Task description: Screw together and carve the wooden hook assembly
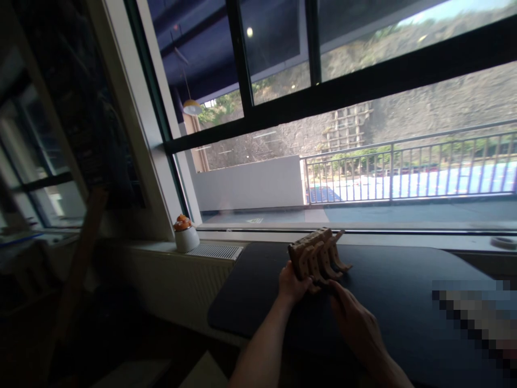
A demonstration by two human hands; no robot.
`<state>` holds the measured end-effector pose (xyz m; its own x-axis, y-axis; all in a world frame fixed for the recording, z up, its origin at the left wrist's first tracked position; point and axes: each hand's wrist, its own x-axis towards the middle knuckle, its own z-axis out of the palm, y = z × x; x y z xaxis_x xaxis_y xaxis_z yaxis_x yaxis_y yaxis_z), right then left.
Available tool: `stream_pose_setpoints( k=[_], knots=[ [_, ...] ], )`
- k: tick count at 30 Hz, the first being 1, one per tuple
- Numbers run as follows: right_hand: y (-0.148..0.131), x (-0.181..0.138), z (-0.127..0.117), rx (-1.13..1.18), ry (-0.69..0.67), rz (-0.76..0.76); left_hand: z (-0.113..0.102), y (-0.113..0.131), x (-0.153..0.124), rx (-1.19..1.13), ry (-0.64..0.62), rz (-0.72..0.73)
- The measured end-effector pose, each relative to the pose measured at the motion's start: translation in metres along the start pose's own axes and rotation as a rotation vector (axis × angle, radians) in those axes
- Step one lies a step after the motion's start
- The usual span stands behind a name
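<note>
A brown wooden slatted model (pixel 319 256) with several curved, rib-like pieces is held tilted just above the dark table. My left hand (pixel 294 283) is closed around its lower left end, thumb along the near side. At the model's lower near edge is my right hand (pixel 357 318), its fingers bent and pressed together, fingertips against or just beside the wood. Shadow hides what those fingertips pinch, if anything. On the model's right side, a straight wooden piece (pixel 340 235) sticks up at a slant.
The dark table (pixel 404 275) with rounded corners stands against the window sill (pixel 383 240). A white pot with an orange top (pixel 186 237) sits left, above a radiator (pixel 189 283). A roll of tape (pixel 503 242) rests at the far right. A pixelated patch covers the table's right side.
</note>
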<state>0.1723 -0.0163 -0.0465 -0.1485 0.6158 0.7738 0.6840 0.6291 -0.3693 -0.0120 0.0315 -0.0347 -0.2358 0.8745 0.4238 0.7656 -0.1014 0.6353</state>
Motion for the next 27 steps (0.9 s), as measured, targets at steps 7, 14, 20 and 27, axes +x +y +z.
stream_pose_setpoints(
  k=[7,14,20,27],
  knots=[
    [0.002,-0.0012,0.0009,0.032,0.006,-0.027,-0.0003,0.0012,-0.0047,0.039,0.01,-0.011],
    [0.0018,0.002,-0.0004,-0.031,0.029,0.037,-0.0008,0.0012,-0.0043,0.051,0.003,-0.009],
    [0.0013,0.0022,-0.0014,-0.022,0.031,0.069,-0.0004,0.0011,-0.0045,0.049,0.01,-0.002],
    [0.0,0.0002,-0.0016,0.084,0.032,0.066,0.0009,-0.0021,-0.0043,0.041,0.026,0.003]
  ],
)
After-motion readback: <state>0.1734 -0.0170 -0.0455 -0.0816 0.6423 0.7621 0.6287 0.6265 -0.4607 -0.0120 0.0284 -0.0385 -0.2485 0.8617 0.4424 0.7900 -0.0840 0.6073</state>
